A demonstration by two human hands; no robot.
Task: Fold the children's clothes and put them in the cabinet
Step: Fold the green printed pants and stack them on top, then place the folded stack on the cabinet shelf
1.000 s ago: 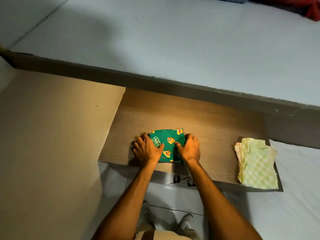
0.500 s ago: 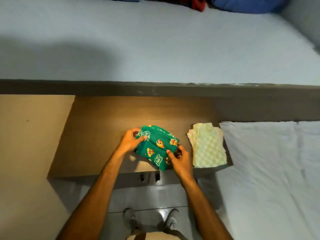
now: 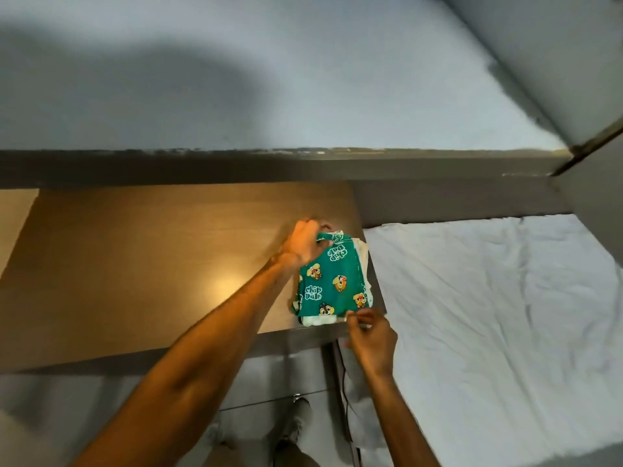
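Since half a second ago the folded green cartoon-print children's garment (image 3: 332, 281) has gone from the middle of the wooden surface over to its right end, and it now sits on top of the pale checked folded cloth (image 3: 363, 261), which only peeks out along the right and near edges.

Closest to the camera you can see the person's shoes (image 3: 296, 412) on the grey tiled floor (image 3: 101, 399), plus a thin dark cable (image 3: 342, 375) hanging down by the edge of the bed. Next up is the right hand (image 3: 371, 335), fingers pinched narrow at the near right corner of the stack; can't really tell whether it's the green piece or the pale hem under it that it has. The left arm reaches diagonally across the brown wood-grain cabinet top (image 3: 151, 264), and the left hand (image 3: 303, 246) is closed on the far left corner of the green garment, thumb on top, covering that corner.

Stack sits right at the cabinet top's right edge, just beside the rumpled white bedsheet (image 3: 488, 315). Nothing else is on the wood, just a bright light spot near the forearm. Behind it runs a dark grey ledge (image 3: 202, 166), then a pale blue-grey wall (image 3: 303, 79) with a big soft shadow on it.
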